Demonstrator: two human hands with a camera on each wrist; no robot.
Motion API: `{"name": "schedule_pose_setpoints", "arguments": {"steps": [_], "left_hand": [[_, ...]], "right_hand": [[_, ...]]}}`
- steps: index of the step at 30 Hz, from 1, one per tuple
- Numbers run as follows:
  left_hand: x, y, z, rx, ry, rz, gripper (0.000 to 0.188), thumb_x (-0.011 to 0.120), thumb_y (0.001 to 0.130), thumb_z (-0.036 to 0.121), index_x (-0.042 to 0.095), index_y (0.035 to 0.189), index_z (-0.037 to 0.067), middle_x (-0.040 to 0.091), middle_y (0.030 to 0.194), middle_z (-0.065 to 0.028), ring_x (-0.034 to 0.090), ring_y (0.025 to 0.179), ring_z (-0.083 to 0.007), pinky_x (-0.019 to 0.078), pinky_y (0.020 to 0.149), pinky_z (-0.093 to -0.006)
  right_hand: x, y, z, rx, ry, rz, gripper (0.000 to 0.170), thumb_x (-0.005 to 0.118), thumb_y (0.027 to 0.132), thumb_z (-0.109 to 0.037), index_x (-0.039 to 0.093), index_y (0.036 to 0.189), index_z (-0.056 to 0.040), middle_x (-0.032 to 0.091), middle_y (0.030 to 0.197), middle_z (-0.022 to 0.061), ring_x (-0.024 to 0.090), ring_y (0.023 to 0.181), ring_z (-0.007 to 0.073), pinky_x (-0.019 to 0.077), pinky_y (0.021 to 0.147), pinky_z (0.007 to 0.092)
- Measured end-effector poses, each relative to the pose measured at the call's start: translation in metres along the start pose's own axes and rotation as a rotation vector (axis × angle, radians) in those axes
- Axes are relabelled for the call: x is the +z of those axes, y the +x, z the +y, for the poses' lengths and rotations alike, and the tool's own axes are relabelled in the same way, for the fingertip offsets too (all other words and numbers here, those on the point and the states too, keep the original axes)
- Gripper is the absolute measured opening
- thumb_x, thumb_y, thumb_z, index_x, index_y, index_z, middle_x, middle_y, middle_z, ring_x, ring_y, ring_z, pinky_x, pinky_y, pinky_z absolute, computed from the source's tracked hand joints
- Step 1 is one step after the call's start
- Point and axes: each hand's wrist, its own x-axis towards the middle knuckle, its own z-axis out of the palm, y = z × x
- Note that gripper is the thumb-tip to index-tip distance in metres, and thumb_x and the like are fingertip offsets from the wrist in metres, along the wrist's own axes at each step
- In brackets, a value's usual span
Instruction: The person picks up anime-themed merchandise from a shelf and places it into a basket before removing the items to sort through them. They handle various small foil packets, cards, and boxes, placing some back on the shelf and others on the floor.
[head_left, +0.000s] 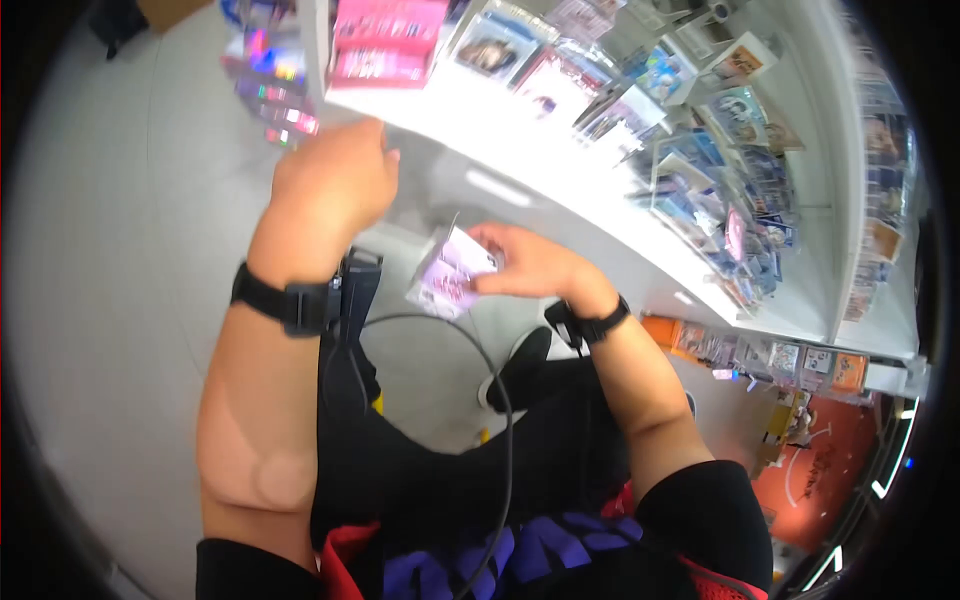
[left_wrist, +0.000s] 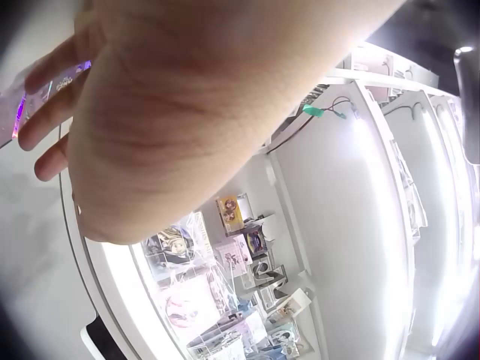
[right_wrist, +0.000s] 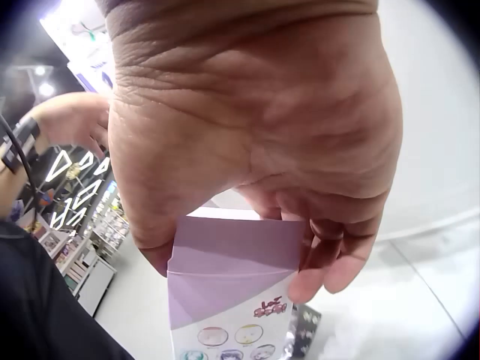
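Note:
In the head view my right hand (head_left: 535, 262) holds a small lilac-and-white cardboard box (head_left: 455, 275) by its edges, below the front of the lit shelf. The right wrist view shows the box (right_wrist: 229, 296) between thumb and fingers, with a lilac flap at its top and small round character pictures printed on its front. My left hand (head_left: 335, 175) is raised beside the shelf's left corner, near shiny colourful packets (head_left: 275, 95). From the left wrist, its fingers (left_wrist: 52, 112) look loosely extended, overlapping a glossy purple packet (left_wrist: 37, 101).
A white lit shelf (head_left: 600, 190) runs across the front, stocked with picture cards and wrapped goods. A pink box (head_left: 385, 45) stands at its left end. Lower right, a rack of small packs (head_left: 780, 355) adjoins it. A black cable (head_left: 505, 390) hangs before my legs.

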Motion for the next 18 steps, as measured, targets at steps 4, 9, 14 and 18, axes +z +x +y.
{"name": "schedule_pose_setpoints", "arguments": {"steps": [4,9,14,18], "left_hand": [[-0.009,0.002,0.015,-0.004,-0.02,-0.044,0.03,0.063,0.105,0.033,0.069,0.124,0.01,0.078,0.111,-0.019,0.073,0.11,-0.0402,0.057,0.093,-0.0509],[-0.009,0.004,0.025,0.022,-0.012,-0.092,0.034,0.064,0.104,0.036,0.069,0.126,0.01,0.077,0.117,-0.0182,0.073,0.111,-0.0386,0.0572,0.094,-0.0499],[-0.007,0.008,0.027,0.024,0.006,-0.126,0.037,0.065,0.103,0.037,0.069,0.129,0.01,0.077,0.119,-0.018,0.073,0.112,-0.0382,0.0573,0.096,-0.0494],[-0.005,0.008,0.026,0.046,0.047,-0.143,0.038,0.062,0.105,0.038,0.068,0.128,0.008,0.077,0.119,-0.0164,0.074,0.111,-0.0375,0.0586,0.094,-0.0505]], "right_hand": [[-0.067,-0.082,-0.125,-0.094,-0.189,0.202,0.067,0.087,0.079,-0.028,0.066,0.135,0.0024,0.075,0.109,0.0184,0.072,0.101,0.0292,0.056,0.094,0.0387],[-0.141,-0.109,-0.206,-0.318,-0.561,0.672,0.064,0.085,0.079,-0.026,0.066,0.133,0.0022,0.075,0.113,0.0181,0.072,0.101,0.0275,0.056,0.094,0.0385],[-0.223,-0.04,-0.211,-0.448,-0.463,0.779,0.057,0.082,0.089,-0.024,0.065,0.139,-0.001,0.074,0.124,0.0143,0.069,0.114,0.0217,0.0543,0.101,0.0369],[-0.223,-0.015,-0.248,-0.075,-0.518,0.826,0.065,0.084,0.083,-0.031,0.066,0.136,0.0015,0.073,0.128,0.0225,0.07,0.116,0.0318,0.0542,0.103,0.042]]}}
